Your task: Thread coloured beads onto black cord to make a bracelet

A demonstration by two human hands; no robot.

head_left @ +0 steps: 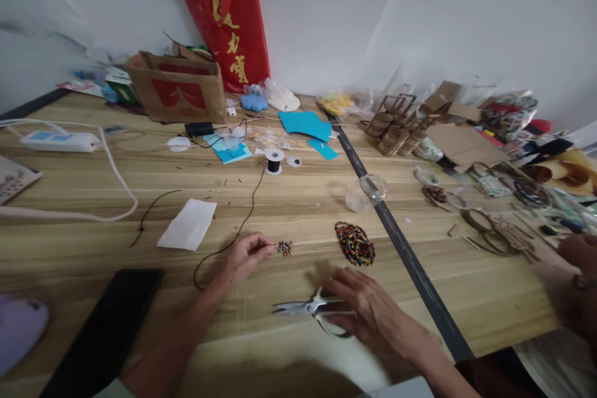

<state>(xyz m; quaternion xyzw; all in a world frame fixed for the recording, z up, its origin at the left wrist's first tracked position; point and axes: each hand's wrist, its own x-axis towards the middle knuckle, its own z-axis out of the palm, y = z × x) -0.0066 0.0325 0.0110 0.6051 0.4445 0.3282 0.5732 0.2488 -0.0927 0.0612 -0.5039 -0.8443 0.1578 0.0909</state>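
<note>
Beside a small cluster of loose multicoloured beads (285, 249), my left hand (247, 255) is closed in a pinch. A short dark tip of black cord (254, 196) shows at its fingertips, and the cord loops back from the hand to a white spool of black cord (274, 161). My right hand (366, 308) grips the handles of silver scissors (298, 308), blades pointing left and slightly apart, low over the table. Just beyond that hand lies a coiled string of multicoloured beads (355, 244). My right fingers partly hide the handles.
A white paper piece (188, 225), a cut cord and a black phone (102, 329) lie at left. Clear round containers (373, 188) stand beyond the beads. Boxes, a red bag (233, 25) and small baskets (394, 130) line the back. Another person's hand (578, 255) is at far right.
</note>
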